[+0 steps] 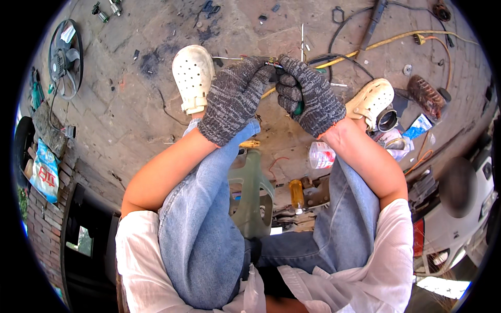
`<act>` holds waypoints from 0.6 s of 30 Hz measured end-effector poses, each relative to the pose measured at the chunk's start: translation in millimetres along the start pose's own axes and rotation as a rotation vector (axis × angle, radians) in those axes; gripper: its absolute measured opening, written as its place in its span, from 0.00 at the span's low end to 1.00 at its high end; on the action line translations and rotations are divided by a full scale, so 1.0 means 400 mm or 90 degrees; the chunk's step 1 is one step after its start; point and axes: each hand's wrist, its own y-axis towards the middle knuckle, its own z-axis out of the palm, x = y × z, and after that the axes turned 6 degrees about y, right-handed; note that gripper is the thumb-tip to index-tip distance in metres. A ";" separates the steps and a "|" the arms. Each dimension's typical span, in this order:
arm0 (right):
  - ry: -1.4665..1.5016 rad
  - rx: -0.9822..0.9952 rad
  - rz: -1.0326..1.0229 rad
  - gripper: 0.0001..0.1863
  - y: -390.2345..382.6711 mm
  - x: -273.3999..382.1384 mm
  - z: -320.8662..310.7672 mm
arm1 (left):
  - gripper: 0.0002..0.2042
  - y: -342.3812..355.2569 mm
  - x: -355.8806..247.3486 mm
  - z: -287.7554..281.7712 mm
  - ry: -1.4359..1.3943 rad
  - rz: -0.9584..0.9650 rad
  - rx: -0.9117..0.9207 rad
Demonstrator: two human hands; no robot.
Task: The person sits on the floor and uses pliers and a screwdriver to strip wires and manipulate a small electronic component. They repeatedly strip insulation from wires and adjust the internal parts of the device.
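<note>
The hands (312, 96) wear grey-and-black knitted gloves (235, 99) (orange edging (209, 141) rings the cuffs), with a white short-sleeved shirt (138, 253), blue jeans (203, 250) and perforated cream clogs (192, 70).

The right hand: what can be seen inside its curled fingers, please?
Inside the right hand, a green piece shows below the curled fingers. The rest is covered by the glove, so its full shape cannot be seen.

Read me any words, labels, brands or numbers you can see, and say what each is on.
I won't copy printed text, only place it:
Blue-and-white bag, left: large red characters.
Clear plastic tub, between the knees: red-and-white printing, too small to read.
Blue-and-white packet, right: too small to read.
</note>
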 end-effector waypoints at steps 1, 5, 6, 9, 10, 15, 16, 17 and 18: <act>-0.036 -0.010 0.001 0.11 -0.011 -0.003 0.001 | 0.12 0.001 0.006 -0.003 0.047 0.045 -0.003; -0.285 -0.006 -0.137 0.17 -0.041 0.001 0.011 | 0.11 0.023 -0.012 -0.021 0.022 0.022 0.048; -0.279 0.002 -0.138 0.18 -0.040 0.010 0.000 | 0.11 0.021 -0.010 -0.017 0.009 0.015 0.054; -0.332 0.042 -0.145 0.17 -0.037 0.040 -0.010 | 0.11 0.014 -0.003 -0.016 0.001 0.040 0.077; -0.417 0.038 -0.170 0.16 -0.037 0.044 -0.004 | 0.12 0.011 -0.002 -0.021 0.018 0.079 0.090; -0.526 -0.003 -0.216 0.13 -0.056 0.049 0.010 | 0.12 0.011 -0.016 -0.027 -0.051 0.038 0.138; -0.470 -0.009 -0.205 0.12 -0.061 0.047 0.013 | 0.12 0.018 -0.023 -0.030 -0.102 0.008 0.148; -0.441 -0.008 -0.206 0.12 -0.063 0.049 0.015 | 0.12 0.027 -0.030 -0.032 -0.151 -0.021 0.154; -0.413 -0.007 -0.206 0.12 -0.066 0.050 0.015 | 0.12 0.032 -0.031 -0.030 -0.149 -0.002 0.129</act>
